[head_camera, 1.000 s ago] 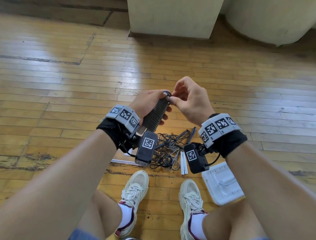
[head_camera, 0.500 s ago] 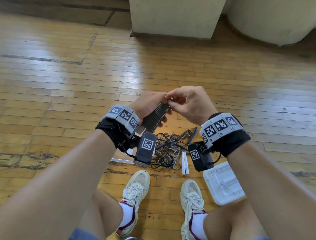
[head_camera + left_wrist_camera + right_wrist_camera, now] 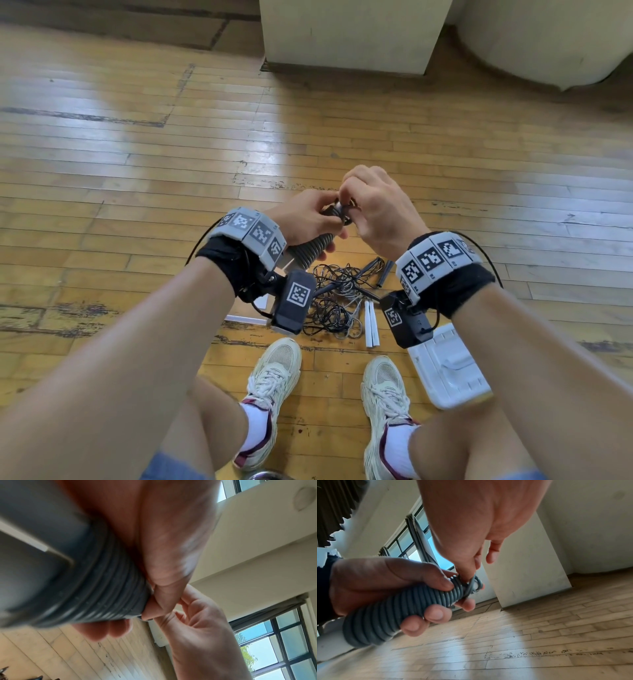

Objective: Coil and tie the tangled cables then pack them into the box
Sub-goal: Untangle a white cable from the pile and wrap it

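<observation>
Both hands have dropped lower and drawn in toward the body compared with a second ago, and the action is all at the top of the bundle now! The left hand (image 3: 303, 219) is wrapped round a tightly wound grey cable coil (image 3: 399, 609), fingers curled right under it. The right hand (image 3: 378, 209) pinches the loose cable end (image 3: 471, 584) at the tip of the coil, where a small loop stands up. A second ago those fingers were raised higher above the coil; now they are pressed down onto it. My read: the tail is being tucked or knotted, so this one is close to tied off.

Plenty left, though. The tangled cables (image 3: 334, 298) lie in a heap on the wooden floor, just beyond the shoes (image 3: 274, 380), with two white sticks (image 3: 371, 323) beside them. The white box (image 3: 448, 370) sits on the floor to the right, near the right shoe, partly covered by the right wrist camera.

Hard to call: the knot itself is masked by fingertips in every view, the left wrist picture is blurred, and what the cable is wound on I cannot tell.
</observation>
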Demonstrator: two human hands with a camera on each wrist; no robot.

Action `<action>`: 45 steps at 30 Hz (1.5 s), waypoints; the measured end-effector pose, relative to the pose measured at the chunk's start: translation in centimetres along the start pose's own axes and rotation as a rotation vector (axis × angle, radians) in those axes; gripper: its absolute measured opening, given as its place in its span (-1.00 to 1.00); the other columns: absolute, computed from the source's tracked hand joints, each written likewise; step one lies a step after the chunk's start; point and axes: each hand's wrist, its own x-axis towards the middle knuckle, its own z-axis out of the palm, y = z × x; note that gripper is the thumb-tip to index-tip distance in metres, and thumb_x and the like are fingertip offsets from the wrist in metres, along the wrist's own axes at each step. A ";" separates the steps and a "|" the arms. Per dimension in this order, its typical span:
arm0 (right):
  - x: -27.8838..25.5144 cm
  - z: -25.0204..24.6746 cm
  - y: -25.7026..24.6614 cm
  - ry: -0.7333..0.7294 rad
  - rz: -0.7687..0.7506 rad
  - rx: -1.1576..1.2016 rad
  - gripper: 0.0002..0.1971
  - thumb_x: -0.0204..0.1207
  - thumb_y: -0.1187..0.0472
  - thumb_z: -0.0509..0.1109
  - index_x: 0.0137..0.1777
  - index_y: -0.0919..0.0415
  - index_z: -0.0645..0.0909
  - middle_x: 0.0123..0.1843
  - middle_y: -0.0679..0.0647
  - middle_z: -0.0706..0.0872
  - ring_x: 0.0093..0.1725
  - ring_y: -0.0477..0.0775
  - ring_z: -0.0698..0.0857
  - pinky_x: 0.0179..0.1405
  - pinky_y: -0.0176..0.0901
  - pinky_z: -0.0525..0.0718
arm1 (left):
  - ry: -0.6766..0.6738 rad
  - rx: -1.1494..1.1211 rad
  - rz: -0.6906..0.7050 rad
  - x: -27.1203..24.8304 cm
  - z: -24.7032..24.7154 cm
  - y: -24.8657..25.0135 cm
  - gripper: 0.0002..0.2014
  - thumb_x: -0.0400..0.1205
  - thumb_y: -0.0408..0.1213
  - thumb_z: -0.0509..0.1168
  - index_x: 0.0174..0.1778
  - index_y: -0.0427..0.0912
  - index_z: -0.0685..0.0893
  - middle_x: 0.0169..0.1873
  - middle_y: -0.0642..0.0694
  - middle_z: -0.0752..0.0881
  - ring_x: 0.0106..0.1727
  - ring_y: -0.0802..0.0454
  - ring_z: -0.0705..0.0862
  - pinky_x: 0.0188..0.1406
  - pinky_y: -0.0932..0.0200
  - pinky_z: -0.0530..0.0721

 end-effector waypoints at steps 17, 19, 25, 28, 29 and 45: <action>0.3 1.0 -0.1 0.201 0.012 -0.028 -0.88 0.59 0.22 0.40 0.01 0.21 0.74 0.01 0.17 0.65 0.02 0.20 0.59 -0.20 -0.07 0.53 | 0.189 -0.030 0.051 0.0 1.0 -0.7 -0.63 0.68 -0.46 0.33 0.35 -0.11 0.44 -0.01 -0.30 0.74 -0.34 -0.09 0.71 -0.38 -0.05 0.78; 0.5 0.9 0.0 0.244 0.063 0.014 -0.89 0.60 0.19 0.42 0.03 0.16 0.76 -0.07 0.13 0.66 -0.07 0.15 0.62 -0.28 -0.06 0.54 | 0.234 -0.116 0.084 -0.1 1.0 -0.5 -0.59 0.68 -0.47 0.32 0.41 -0.10 0.43 -0.02 -0.33 0.73 -0.32 -0.12 0.72 -0.34 -0.10 0.79; 0.4 0.9 -0.7 0.246 0.211 0.352 -0.84 0.63 0.17 0.34 -0.05 0.22 0.71 -0.27 -0.02 0.71 -0.34 -0.03 0.63 -0.35 -0.17 0.60 | 0.328 -0.196 0.132 -0.1 0.4 0.2 -0.50 0.69 -0.43 0.33 0.49 -0.03 0.35 0.03 -0.30 0.64 -0.28 -0.12 0.69 -0.13 -0.31 0.78; 0.6 0.8 -0.3 0.253 0.350 0.517 -0.90 0.65 0.21 0.42 0.02 0.26 0.67 -0.22 0.06 0.77 -0.26 0.05 0.77 -0.23 -0.06 0.78 | 0.282 -0.199 0.171 -0.4 0.7 0.8 -0.48 0.70 -0.46 0.27 0.49 0.06 0.32 0.08 -0.29 0.61 -0.23 -0.16 0.65 -0.09 -0.34 0.75; 0.7 0.7 -0.2 0.248 0.416 0.588 -0.91 0.63 0.28 0.44 0.06 0.27 0.62 -0.18 0.09 0.78 -0.24 0.06 0.80 -0.20 -0.07 0.81 | 0.266 -0.204 0.178 -0.5 0.8 0.9 -0.47 0.68 -0.49 0.25 0.48 0.08 0.32 0.11 -0.30 0.60 -0.21 -0.18 0.65 -0.08 -0.36 0.75; 1.0 -1.3 -0.2 0.028 0.307 0.331 -0.95 0.65 0.28 0.38 0.01 0.22 0.67 -0.19 0.03 0.76 -0.17 0.02 0.74 -0.12 -0.11 0.76 | 0.392 -0.258 0.232 0.4 0.4 0.0 -0.81 0.74 -0.39 0.27 0.21 -0.15 0.43 -0.01 -0.39 0.65 -0.24 -0.20 0.74 -0.31 -0.29 0.81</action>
